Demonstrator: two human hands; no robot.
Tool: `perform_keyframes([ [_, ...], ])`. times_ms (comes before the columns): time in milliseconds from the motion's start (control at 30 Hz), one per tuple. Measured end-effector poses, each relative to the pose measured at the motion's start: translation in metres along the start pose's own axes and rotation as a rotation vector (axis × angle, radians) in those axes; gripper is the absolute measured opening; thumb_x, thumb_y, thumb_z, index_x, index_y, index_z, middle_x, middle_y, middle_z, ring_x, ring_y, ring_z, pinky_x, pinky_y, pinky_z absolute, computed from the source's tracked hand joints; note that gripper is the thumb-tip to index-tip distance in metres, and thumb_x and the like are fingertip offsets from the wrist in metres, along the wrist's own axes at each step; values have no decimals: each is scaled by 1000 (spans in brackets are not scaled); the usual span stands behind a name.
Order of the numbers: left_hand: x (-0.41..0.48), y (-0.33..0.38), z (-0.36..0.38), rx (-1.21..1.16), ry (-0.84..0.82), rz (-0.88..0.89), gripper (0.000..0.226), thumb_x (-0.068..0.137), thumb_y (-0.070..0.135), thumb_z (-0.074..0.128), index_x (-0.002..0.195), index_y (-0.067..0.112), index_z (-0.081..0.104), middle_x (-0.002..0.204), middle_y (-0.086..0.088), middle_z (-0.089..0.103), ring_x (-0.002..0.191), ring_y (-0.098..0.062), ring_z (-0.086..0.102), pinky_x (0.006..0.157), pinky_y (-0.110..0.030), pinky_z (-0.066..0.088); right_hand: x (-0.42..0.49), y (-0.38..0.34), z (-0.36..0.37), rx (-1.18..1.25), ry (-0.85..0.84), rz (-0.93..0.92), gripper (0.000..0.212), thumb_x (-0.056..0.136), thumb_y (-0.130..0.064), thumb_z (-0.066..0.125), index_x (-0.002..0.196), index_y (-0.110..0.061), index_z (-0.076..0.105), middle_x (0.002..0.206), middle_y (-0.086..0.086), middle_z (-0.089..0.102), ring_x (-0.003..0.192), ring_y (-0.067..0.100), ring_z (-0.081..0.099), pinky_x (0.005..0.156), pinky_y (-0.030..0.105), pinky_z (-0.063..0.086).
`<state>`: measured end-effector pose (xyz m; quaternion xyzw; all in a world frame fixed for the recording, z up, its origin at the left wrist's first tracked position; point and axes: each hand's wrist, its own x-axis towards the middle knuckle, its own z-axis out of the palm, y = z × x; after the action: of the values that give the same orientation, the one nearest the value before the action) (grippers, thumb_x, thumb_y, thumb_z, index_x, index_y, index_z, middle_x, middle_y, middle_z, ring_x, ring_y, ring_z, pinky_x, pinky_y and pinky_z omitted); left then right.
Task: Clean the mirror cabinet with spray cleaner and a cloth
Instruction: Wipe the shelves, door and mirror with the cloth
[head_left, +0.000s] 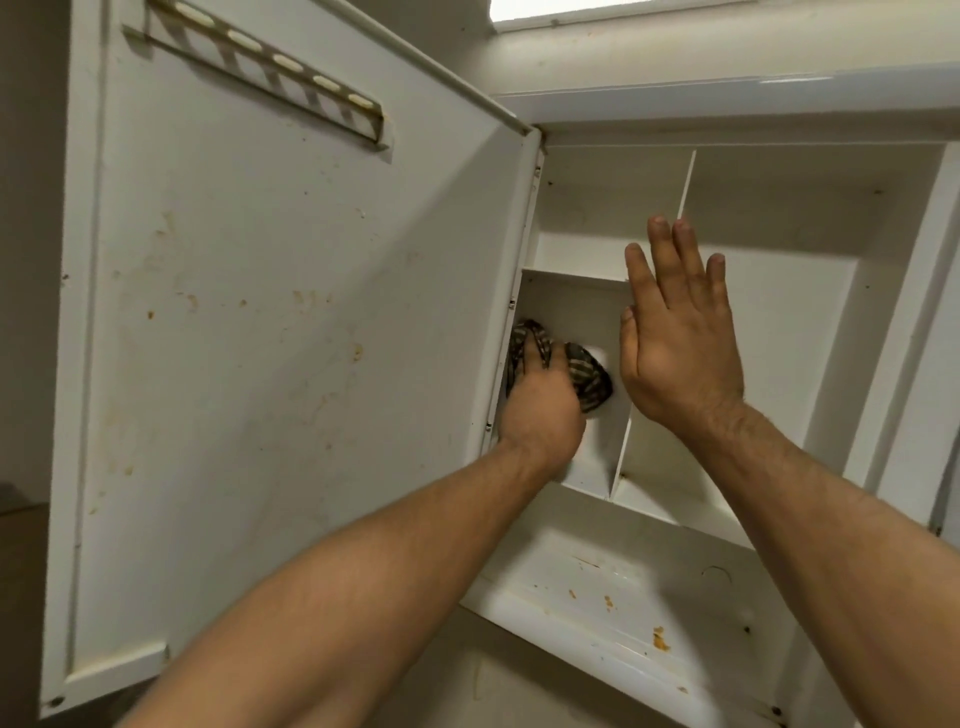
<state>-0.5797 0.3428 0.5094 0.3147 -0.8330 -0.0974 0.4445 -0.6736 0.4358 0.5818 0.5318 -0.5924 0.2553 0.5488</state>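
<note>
We face a white, rust-spotted mirror cabinet (779, 312), its stained door (270, 338) open at nine o'clock. In the lower-left compartment (571, 301) our left hand (543, 410) presses a crumpled striped cloth (589, 376) against its smooth back, fingers (535, 353) curled into it. At its three o'clock, our right hand (675, 358) hovers, fingers straight, empty.

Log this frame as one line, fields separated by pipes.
left hand: holds cloth inside lower-left compartment | right hand: open, holds nothing | cabinet door: open, stained
</note>
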Motion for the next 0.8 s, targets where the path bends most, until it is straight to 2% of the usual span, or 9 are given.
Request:
perform_keyframes([
  [33,1,6,2,-2,-9,-5,88,94,9,64,165,19,13,172,-13,-12,149,-36,35,117,-43,43,0,1,-1,-7,0,11,62,102,-19,40,162,-8,25,173,11,7,161,26,-2,129,51,0],
  [167,-10,-8,2,197,-149,351,101,82,7,77,164,25,20,173,-6,-9,154,-32,26,116,-42,44,0,1,-3,-21,-20,12,63,103,-17,41,162,-7,24,173,10,6,160,26,-3,129,51,0],
  [267,-12,-15,-3,145,-145,134,96,86,9,74,162,37,23,173,-7,-7,147,-33,39,110,-42,49,-1,-1,-3,-31,-26,21,62,104,-18,41,162,-8,24,173,10,6,160,26,-3,129,51,0],
  [333,-13,-3,-2,100,-173,32,90,86,10,74,161,34,29,173,-11,-8,143,-36,44,105,-43,52,0,-1,-4,-39,-32,26,60,106,-20,39,163,-8,23,174,10,6,160,27,-3,129,51,0],
  [467,-26,-4,0,137,-290,215,63,95,14,64,153,31,46,173,-9,-8,135,-32,54,101,-39,53,-1,-3,-6,-68,-68,29,60,108,-23,36,163,-8,20,174,10,3,160,28,-4,129,51,1],
  [567,-32,-17,-13,135,-224,229,45,98,11,57,140,26,62,164,-4,36,124,-30,61,98,-38,54,-6,-8,-5,-61,-87,46,62,107,-24,36,164,-8,16,174,10,1,160,28,-6,129,52,1],
  [633,-32,-15,-13,28,-10,20,37,97,3,54,125,17,72,140,-5,58,110,-27,66,94,-36,56,-10,-8,-5,-52,-99,41,63,107,-25,34,164,-8,16,174,10,2,160,28,-6,129,51,1],
  [700,-32,-4,-5,-1,133,-112,31,97,-1,54,120,10,72,133,-9,57,106,-26,65,95,-35,56,-15,-5,-7,-56,-110,30,64,105,-28,29,164,-8,15,174,10,3,160,28,-6,129,50,0],
  [800,-35,13,9,8,8,-21,24,93,-3,62,113,5,71,123,-13,57,101,-29,65,89,-37,58,-18,-5,-7,-46,-121,14,67,103,-30,27,165,-9,13,174,9,1,160,26,-8,129,49,-1],
])
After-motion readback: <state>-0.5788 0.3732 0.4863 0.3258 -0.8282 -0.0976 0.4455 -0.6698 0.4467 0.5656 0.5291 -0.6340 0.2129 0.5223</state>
